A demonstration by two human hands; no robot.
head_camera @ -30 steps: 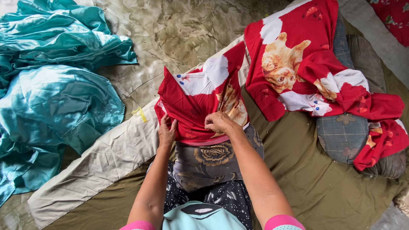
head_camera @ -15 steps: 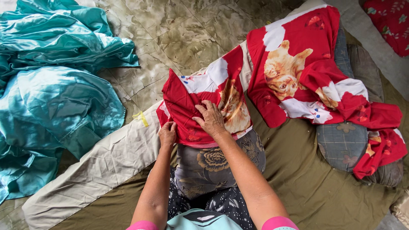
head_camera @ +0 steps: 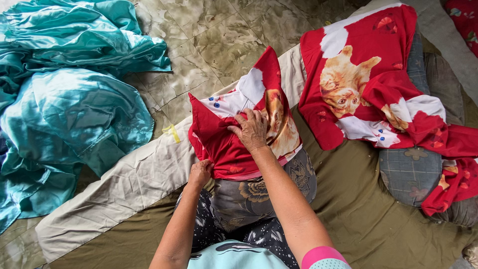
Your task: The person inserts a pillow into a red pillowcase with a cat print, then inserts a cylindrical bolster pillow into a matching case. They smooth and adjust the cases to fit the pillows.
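A red pillowcase [head_camera: 229, 144] printed with white patches and orange cats half covers a dark floral pillow [head_camera: 259, 192] that lies in front of me. My left hand [head_camera: 200, 173] grips the pillowcase's lower left hem. My right hand [head_camera: 253, 129] presses flat on top of the cloth, fingers spread, near the cat print. The pillow's bare end sticks out below the hem, toward my lap.
A second red cat-print cloth [head_camera: 368, 94] drapes over grey checked pillows [head_camera: 411, 172] at right. Teal satin sheets [head_camera: 69, 109] are heaped on the tiled floor at left. A beige cloth strip [head_camera: 124, 189] and an olive sheet [head_camera: 358, 219] lie under the pillows.
My right hand opened from a pinch and moved up onto the pillowcase, flattening it. My left hand slid down to the lower hem. The cloth's upper corner now stands higher.
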